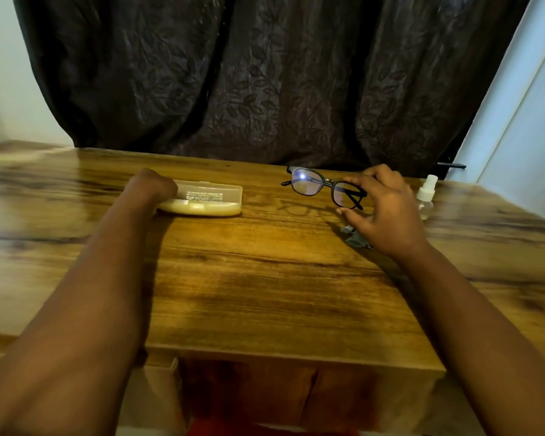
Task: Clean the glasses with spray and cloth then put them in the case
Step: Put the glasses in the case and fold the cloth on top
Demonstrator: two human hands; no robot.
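The glasses case [203, 198], a pale translucent box with its lid down and printed lettering on top, lies flat on the wooden worktop [265, 278] and serves as the landmark here. The left hand [151, 187] rests on the left end of the case, its fingers bent down over that end; how tightly they grip cannot be told, since the back of the hand hides them.

To the right of the case, well apart from it, the right hand [381, 209] holds the black-framed glasses [324, 188] up off the worktop. Its fingers [359, 179] curl round the right-hand lens and the folded temple arms, with the thumb below, so the frame is pinched at that end. The free lens points toward the case and catches a bright glint.

Under the right hand, nearer the person than the glasses, a small crumpled grey cloth [356, 237] lies on the worktop, partly hidden by the palm. Farther right of the case again, just beyond the right hand, stands a small clear spray bottle [425, 196] with a white nozzle, upright.

A dark leaf-patterned curtain [265, 73] hangs behind the worktop's far edge.
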